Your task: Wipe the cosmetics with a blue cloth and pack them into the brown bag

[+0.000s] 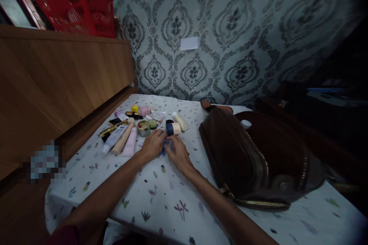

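Note:
My left hand (153, 144) and my right hand (178, 154) meet at the middle of the cloth-covered table, fingers bent around a small blue item (168, 146). Fingers cover most of it, so its kind is unclear. Just beyond them lies a navy-and-cream container (173, 128). A cream-coloured tube (181, 121) rests behind that. To the left of my left hand are a pink tube (130, 142), a beige tube (123, 138), a white tube (114, 140) and a round gold-lidded jar (143, 128), among several other cosmetics.
A large brown bag (230, 149) lies unzipped at the right, with a white round cap (245, 124) on it. On the left stands a wooden cabinet (66, 69) bearing a red plastic basket (77, 5). Patterned wallpaper (207, 15) closes off the back.

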The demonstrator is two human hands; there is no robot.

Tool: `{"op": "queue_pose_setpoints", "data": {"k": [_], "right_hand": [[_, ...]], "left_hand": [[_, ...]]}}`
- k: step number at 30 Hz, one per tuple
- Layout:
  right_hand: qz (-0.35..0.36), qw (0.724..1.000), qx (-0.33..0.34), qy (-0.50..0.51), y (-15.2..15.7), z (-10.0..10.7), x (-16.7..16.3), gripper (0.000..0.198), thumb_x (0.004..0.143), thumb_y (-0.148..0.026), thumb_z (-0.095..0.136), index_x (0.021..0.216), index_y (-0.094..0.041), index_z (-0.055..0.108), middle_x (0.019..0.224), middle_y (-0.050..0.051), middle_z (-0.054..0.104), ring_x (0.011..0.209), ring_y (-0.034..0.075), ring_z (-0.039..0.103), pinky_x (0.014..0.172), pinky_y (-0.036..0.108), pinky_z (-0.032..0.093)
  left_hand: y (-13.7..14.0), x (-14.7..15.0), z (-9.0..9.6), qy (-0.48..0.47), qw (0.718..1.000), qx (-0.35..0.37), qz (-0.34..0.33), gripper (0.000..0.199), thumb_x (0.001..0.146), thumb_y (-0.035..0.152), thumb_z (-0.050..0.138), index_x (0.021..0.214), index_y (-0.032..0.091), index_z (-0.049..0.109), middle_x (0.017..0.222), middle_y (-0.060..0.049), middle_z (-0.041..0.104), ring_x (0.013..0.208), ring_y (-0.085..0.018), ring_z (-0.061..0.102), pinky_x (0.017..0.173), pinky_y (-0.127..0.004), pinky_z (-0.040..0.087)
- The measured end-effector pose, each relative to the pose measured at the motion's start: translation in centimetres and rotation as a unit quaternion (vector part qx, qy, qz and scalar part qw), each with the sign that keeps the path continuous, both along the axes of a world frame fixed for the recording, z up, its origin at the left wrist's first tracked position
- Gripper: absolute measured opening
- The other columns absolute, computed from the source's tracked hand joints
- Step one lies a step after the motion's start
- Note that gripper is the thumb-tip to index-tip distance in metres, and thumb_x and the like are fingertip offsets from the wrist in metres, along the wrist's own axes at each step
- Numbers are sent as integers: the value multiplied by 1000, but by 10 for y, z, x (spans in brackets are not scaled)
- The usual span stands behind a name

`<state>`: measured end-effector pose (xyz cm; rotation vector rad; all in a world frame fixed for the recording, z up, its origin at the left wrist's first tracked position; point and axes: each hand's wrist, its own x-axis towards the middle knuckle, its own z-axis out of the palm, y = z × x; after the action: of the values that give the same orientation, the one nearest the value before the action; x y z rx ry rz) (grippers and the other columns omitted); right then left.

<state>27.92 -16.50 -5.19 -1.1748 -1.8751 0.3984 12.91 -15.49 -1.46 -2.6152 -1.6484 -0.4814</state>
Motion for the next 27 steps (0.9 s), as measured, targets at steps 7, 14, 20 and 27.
{"op": "queue_pose_setpoints", "data": {"k": [7, 14, 20, 27], "right_hand": [[9, 1000, 8, 23, 3, -16, 1, 21, 81, -16, 49, 97, -18, 63, 103, 10, 64, 103, 25, 60, 95, 43, 49], [13, 1000, 3, 9, 1, -15, 0, 23, 80, -14, 49, 96, -17, 65, 108, 12, 62, 107, 27, 58, 97, 45, 48], [17, 999, -32, 14, -1, -11, 0, 21, 79, -11, 52, 93, -17, 65, 108, 11, 61, 108, 26, 57, 98, 42, 47], [-7, 996, -70, 53, -5, -5, 0, 25, 78, -9, 55, 99, -20, 62, 116, 9, 55, 116, 25, 55, 103, 42, 45]], "left_hand": [[7, 0, 8, 12, 1000, 9, 22, 32, 86, 4, 47, 111, 18, 62, 121, -10, 57, 119, -25, 48, 95, -41, 51], [25, 9, 23, 49, 997, -5, 65, 29, 90, 10, 47, 114, 18, 61, 123, -13, 56, 119, -28, 50, 91, -42, 52], [72, 13, 42, 85, 985, -28, 147, 34, 91, 18, 45, 122, 9, 58, 128, -23, 51, 120, -35, 50, 89, -46, 50], [120, 9, 47, 129, 974, -90, 163, 62, 85, 32, 58, 142, 14, 42, 134, -23, 52, 125, -37, 51, 97, -44, 44]]}}
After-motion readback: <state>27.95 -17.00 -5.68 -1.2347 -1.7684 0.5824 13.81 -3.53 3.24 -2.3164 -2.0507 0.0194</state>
